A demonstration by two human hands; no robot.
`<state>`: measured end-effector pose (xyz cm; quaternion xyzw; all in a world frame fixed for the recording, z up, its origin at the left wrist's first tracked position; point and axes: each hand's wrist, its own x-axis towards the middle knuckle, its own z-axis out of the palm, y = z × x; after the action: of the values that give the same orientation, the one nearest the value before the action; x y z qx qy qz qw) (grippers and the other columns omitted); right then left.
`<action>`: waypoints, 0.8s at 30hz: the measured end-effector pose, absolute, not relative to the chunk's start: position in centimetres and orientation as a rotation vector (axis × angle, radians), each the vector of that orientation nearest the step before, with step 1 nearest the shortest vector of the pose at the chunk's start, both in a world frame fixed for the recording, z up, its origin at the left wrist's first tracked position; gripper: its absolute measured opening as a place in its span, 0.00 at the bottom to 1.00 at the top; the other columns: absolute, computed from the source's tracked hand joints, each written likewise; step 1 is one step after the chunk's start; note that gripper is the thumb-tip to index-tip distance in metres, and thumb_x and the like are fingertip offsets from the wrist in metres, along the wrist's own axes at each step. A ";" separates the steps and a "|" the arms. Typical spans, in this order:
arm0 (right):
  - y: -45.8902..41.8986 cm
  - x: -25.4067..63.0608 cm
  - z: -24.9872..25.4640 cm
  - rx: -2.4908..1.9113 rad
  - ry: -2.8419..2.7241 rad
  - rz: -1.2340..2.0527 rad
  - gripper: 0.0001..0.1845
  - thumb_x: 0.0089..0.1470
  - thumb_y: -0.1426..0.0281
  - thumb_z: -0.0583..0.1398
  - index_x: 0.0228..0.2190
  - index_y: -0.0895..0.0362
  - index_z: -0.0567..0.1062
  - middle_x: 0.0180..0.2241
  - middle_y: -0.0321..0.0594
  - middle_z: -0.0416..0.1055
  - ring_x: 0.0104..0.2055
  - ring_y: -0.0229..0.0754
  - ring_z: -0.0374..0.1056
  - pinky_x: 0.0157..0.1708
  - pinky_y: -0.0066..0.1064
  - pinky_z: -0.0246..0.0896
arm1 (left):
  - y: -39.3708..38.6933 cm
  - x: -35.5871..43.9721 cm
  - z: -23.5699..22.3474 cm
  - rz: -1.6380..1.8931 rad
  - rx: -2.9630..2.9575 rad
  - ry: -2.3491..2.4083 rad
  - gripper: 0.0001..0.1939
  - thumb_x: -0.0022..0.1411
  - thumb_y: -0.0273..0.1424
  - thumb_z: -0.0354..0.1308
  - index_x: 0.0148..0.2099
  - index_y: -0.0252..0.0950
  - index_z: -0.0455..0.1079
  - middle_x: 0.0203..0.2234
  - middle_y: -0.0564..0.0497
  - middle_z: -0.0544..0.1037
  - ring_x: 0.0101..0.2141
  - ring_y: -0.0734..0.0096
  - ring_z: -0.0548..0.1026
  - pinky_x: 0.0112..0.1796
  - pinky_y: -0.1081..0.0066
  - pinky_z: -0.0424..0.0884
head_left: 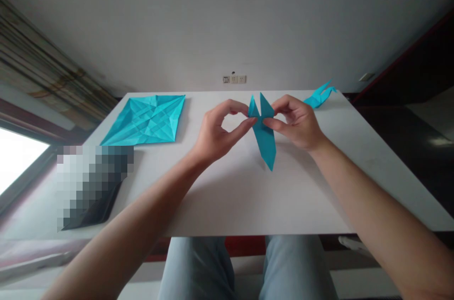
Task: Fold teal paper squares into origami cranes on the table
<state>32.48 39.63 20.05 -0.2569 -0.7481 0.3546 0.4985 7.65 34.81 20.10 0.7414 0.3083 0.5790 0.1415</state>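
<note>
A folded piece of blue origami paper (266, 140) is held up over the white table, two pointed flaps at its top and one point at the bottom. My left hand (224, 128) pinches its left flap between thumb and index finger. On the other side, my right hand (297, 121) grips the right flap in the same kind of pinch. A folded blue paper crane (318, 97) lies behind my right hand. To the left is a creased blue paper sheet (147, 119), spread out flat.
A dark flat device (102, 200), partly blurred out by pixel blocks, lies at the left edge of the white table (227, 205). Wall sockets (234, 79) sit beyond the far edge. A curtain (46, 58) hangs at the left, and my legs are under the near edge.
</note>
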 end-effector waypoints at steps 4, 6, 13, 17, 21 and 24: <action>39.2 32.1 20.3 -0.595 -1.779 1.002 0.23 0.55 0.50 0.84 0.37 0.49 0.83 0.33 0.34 0.80 0.36 0.42 0.76 0.40 0.37 0.77 | 34.8 8.2 19.8 1.685 1.983 0.795 0.15 0.78 0.44 0.74 0.46 0.38 0.80 0.38 0.49 0.88 0.38 0.70 0.85 0.45 0.68 0.81; 38.9 32.0 20.6 -0.600 -1.747 1.048 0.23 0.55 0.51 0.84 0.36 0.50 0.82 0.32 0.33 0.78 0.33 0.40 0.73 0.36 0.34 0.74 | 34.6 8.4 19.8 1.684 1.899 0.781 0.17 0.77 0.46 0.75 0.46 0.38 0.80 0.39 0.48 0.89 0.38 0.69 0.86 0.43 0.69 0.82; 37.6 31.3 21.5 -0.597 -1.830 1.130 0.25 0.54 0.56 0.84 0.33 0.51 0.77 0.29 0.31 0.73 0.30 0.37 0.67 0.30 0.30 0.65 | 34.0 8.7 20.6 1.585 1.696 0.834 0.26 0.72 0.57 0.76 0.42 0.39 0.79 0.35 0.49 0.86 0.35 0.69 0.84 0.39 0.69 0.81; 37.3 31.1 21.8 -0.589 -1.838 1.096 0.25 0.55 0.57 0.84 0.32 0.52 0.75 0.29 0.32 0.72 0.30 0.37 0.66 0.30 0.30 0.64 | 34.1 8.7 20.9 1.572 1.679 0.887 0.29 0.71 0.60 0.76 0.40 0.38 0.80 0.35 0.48 0.87 0.35 0.69 0.84 0.40 0.69 0.81; 37.4 31.2 21.7 -0.594 -1.839 1.061 0.24 0.56 0.57 0.83 0.33 0.51 0.75 0.29 0.32 0.72 0.30 0.37 0.67 0.30 0.31 0.64 | 34.3 8.5 20.8 1.603 1.675 0.881 0.28 0.73 0.59 0.74 0.41 0.37 0.81 0.34 0.49 0.87 0.35 0.70 0.83 0.40 0.70 0.80; 37.4 31.2 21.4 -0.561 -1.859 1.040 0.22 0.57 0.60 0.82 0.33 0.51 0.75 0.29 0.32 0.72 0.30 0.37 0.67 0.30 0.30 0.63 | 34.5 8.5 20.4 1.626 1.665 0.849 0.25 0.75 0.56 0.74 0.45 0.38 0.82 0.38 0.49 0.88 0.38 0.70 0.85 0.43 0.70 0.82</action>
<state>31.16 37.44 21.43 -0.2273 -0.7526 0.4210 0.4523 8.51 34.52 20.42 0.6354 0.3240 0.6205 0.3259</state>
